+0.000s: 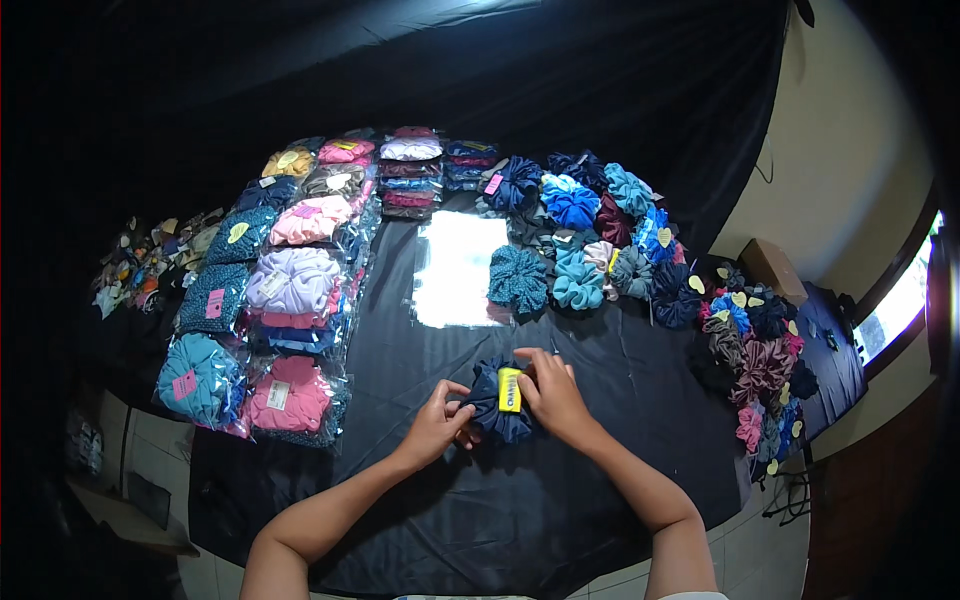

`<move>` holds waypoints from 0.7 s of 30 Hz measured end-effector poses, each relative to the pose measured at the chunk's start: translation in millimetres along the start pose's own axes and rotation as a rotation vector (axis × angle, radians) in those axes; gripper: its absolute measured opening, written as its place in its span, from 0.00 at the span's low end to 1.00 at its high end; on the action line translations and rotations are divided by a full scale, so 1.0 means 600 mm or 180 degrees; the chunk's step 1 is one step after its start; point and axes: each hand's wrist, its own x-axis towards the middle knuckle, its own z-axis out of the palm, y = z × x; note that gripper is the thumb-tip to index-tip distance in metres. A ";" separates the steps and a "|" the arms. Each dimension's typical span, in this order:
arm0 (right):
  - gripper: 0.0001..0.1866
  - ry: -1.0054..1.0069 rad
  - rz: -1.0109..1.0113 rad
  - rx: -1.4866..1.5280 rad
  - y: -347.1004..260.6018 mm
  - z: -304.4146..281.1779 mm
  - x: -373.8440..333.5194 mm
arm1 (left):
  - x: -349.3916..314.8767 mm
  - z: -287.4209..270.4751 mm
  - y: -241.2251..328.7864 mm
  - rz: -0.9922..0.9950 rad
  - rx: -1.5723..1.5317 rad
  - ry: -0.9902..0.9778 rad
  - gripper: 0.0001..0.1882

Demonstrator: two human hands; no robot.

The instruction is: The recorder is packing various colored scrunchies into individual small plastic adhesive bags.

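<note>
A dark navy scrunchie with a bright yellow label on it lies on the black cloth in front of me. My left hand grips the scrunchie's left side, its fingers curled at the gathered fabric. From the right, my right hand holds the scrunchie's edge beside the label, the thumb close to the label and the fingers bent over the far side. The fingertips of both hands are partly hidden in the folds.
Bagged scrunchies stand in stacks on the left and at the back. Loose scrunchies are heaped at the back right, with another pile at far right. A shiny white rectangle lies mid-table. Small mixed items sit far left.
</note>
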 end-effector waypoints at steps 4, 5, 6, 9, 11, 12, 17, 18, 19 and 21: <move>0.19 0.0576 -0.0969 -0.0750 -0.046 0.004 -0.033 | -0.009 -0.011 0.004 -0.0013 0.0329 0.0010 0.13; 0.23 0.0247 -0.1085 -0.0562 -0.040 0.008 -0.051 | -0.009 -0.008 0.007 0.0002 0.0447 -0.0021 0.13; 0.23 0.0248 -0.1093 -0.0563 -0.044 0.012 -0.063 | -0.008 -0.009 0.009 0.0009 0.0571 -0.0025 0.13; 0.38 -0.0384 -0.1111 -0.1365 -0.042 0.029 -0.095 | -0.012 -0.011 0.042 -0.0143 0.1421 -0.0002 0.13; 0.39 -0.0395 -0.1113 -0.1369 -0.032 0.034 -0.097 | -0.002 -0.010 0.058 0.0359 0.2229 0.0350 0.12; 0.39 -0.0406 -0.1117 -0.1366 -0.027 0.037 -0.097 | 0.005 -0.011 0.067 0.0870 0.3029 0.0714 0.12; 0.40 -0.0397 -0.1017 -0.1271 -0.016 0.045 -0.093 | 0.142 -0.068 0.090 0.1807 0.3477 0.1977 0.18; 0.40 -0.0361 -0.1044 -0.1290 -0.016 0.048 -0.093 | 0.177 -0.091 0.087 0.1743 0.3446 0.2226 0.19; 0.40 -0.0322 -0.1081 -0.1309 -0.018 0.050 -0.091 | 0.206 -0.113 0.087 0.1682 0.3413 0.2483 0.21; 0.40 -0.0315 -0.1109 -0.1303 -0.017 0.053 -0.090 | 0.258 -0.146 0.077 0.1290 0.3337 0.2777 0.21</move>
